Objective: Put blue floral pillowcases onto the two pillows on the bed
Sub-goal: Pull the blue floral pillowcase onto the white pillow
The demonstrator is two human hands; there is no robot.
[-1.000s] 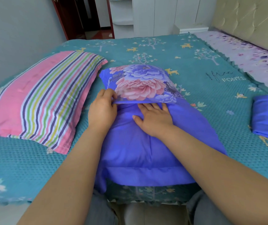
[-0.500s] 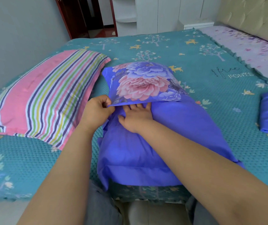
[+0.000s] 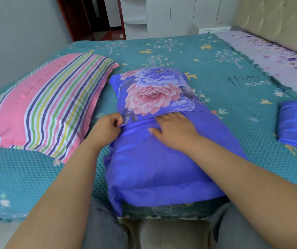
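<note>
Head view looks down over a bed (image 3: 189, 56) covered with a teal, waffle-textured bedspread printed with small trees and yellow deer. A padded beige headboard (image 3: 277, 20) rises at the bed's right edge above a strip of pale lilac sheet (image 3: 269, 56); grey wall, white cupboards and a dark red door frame stand past the far edge. At the near edge lies the blue pillowcase (image 3: 154, 159), smooth and slightly shiny, plump with a pillow inside; its floral flap (image 3: 153, 92), with pink and blue peonies, folds over the far half. The left hand (image 3: 108, 128) pinches the flap's hem at the left corner, fingers curled shut on the cloth. The right hand (image 3: 172, 130) lies flat and spread, fingertips tucked under the hem. Toward the left edge rests a striped pillow (image 3: 41, 105) in pink, green and navy. A folded blue cloth (image 3: 296, 124) sits at the right edge.
</note>
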